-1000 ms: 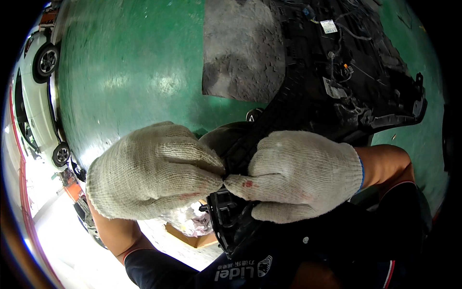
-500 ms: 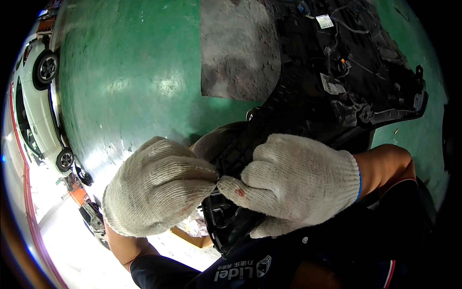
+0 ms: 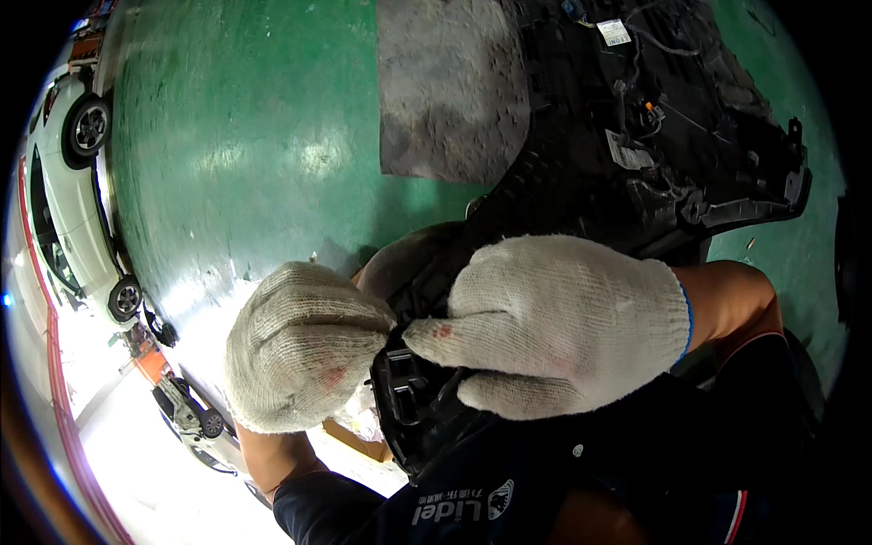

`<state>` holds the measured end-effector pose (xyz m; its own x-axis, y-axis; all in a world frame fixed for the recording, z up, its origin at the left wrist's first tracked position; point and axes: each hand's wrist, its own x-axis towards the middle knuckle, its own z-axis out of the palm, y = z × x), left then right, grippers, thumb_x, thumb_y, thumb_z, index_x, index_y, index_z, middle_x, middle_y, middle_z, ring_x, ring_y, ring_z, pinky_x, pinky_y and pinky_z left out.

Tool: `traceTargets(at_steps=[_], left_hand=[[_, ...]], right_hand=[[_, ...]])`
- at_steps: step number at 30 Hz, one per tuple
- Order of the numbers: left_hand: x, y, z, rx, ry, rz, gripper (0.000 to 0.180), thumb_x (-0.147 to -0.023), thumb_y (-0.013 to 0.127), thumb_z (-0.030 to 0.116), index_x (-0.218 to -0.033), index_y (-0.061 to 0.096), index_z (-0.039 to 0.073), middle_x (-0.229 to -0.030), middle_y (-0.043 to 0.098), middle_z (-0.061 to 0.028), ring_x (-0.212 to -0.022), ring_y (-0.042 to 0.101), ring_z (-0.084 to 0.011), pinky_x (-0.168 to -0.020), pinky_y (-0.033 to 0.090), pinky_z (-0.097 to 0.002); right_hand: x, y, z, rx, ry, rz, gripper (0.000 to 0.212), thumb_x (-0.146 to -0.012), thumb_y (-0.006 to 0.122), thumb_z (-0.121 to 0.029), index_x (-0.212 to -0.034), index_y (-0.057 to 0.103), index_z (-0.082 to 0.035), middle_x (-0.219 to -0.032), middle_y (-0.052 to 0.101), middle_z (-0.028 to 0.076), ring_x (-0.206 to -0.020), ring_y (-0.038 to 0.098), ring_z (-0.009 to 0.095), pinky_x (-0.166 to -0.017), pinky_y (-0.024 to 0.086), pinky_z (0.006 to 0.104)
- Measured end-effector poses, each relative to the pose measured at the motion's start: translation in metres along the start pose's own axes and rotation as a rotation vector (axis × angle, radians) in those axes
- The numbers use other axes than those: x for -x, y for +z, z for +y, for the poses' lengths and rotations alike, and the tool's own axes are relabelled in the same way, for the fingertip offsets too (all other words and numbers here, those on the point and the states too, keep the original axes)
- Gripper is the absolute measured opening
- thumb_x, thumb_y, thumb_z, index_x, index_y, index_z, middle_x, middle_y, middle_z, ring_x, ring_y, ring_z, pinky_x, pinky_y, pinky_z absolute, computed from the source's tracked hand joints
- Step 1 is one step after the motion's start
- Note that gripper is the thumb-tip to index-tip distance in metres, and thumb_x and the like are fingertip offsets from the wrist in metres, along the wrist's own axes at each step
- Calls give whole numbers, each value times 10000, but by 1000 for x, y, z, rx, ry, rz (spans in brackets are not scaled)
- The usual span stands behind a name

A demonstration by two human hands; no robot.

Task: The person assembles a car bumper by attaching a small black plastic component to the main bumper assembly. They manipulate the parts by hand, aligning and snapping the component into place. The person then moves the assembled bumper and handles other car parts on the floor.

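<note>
A long black plastic car part [image 3: 404,391], which looks like a bumper, stretches from my lap up to the far right. My left hand [image 3: 304,350], in a white knit glove, is closed with its fingertips pressed together at the left edge of the part's near end. Any small thing inside that pinch is hidden. Gloved in the same way, my right hand [image 3: 568,327] lies over the part. One of its fingers points toward the left fingertips, another sits lower, and the rest curl out of sight. Both gloves carry reddish stains.
Wiring, white labels [image 3: 629,151] and an orange connector [image 3: 650,108] sit on the part's far section. A worn grey sheet [image 3: 452,86] lies on the green floor [image 3: 236,118]. White cars [image 3: 77,209] stand at the left. Below my left hand is a cardboard box [image 3: 359,440].
My left hand has turned slightly and its fingertips have drawn back up and left. My right hand has shifted up, its fingers more spread. More of the part's near end shows between them.
</note>
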<state>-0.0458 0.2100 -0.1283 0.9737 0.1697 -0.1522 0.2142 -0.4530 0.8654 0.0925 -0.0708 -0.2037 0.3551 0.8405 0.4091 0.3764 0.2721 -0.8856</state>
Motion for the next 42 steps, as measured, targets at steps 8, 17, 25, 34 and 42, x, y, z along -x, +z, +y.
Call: traceTargets(at_steps=[8, 17, 25, 34, 42], left_hand=[[-13, -12, -10, -98, 86, -148, 316, -916, 821, 271, -1036, 752, -12, -1027, 753, -137, -939, 731, -289, -858, 591, -423], [-19, 1, 13, -240, 187, -117, 260, -898, 792, 144, -1071, 738, -43, -1042, 754, -126, -966, 717, -245, -936, 549, -375], [-15, -2, 14, -275, 173, -50, 344, -878, 818, 124, -1147, 725, -71, -1068, 770, -160, -970, 751, -261, -921, 584, -375], [-34, 11, 28, -213, 286, -204, 283, -881, 809, 124, -1040, 726, -95, -1049, 754, -192, -962, 721, -292, -885, 571, -394], [-4, 48, 1, 376, -20, 136, 701, -948, 783, 419, -1391, 565, -78, -1338, 659, -262, -1263, 644, -349, -1158, 448, -473]], right_hand=[[-5, -4, -5, -67, 132, -30, 404, -906, 743, -214, -1260, 697, -25, -866, 635, 103, -745, 644, 246, -619, 549, 399], [-3, -1, -13, 68, 191, -40, 335, -894, 742, -203, -1189, 733, -43, -906, 698, 69, -783, 687, 245, -662, 577, 393], [4, 12, -6, 22, 198, 43, 300, -877, 754, -188, -1119, 759, -12, -876, 722, 90, -799, 722, 244, -702, 603, 384], [-6, 0, -13, 10, 233, -41, 338, -850, 723, -130, -1155, 739, 14, -861, 722, 99, -801, 718, 244, -710, 601, 382], [-23, -22, -22, -48, 183, -29, 493, -855, 760, -183, -1293, 691, 33, -1053, 708, 185, -919, 715, 287, -793, 606, 402]])
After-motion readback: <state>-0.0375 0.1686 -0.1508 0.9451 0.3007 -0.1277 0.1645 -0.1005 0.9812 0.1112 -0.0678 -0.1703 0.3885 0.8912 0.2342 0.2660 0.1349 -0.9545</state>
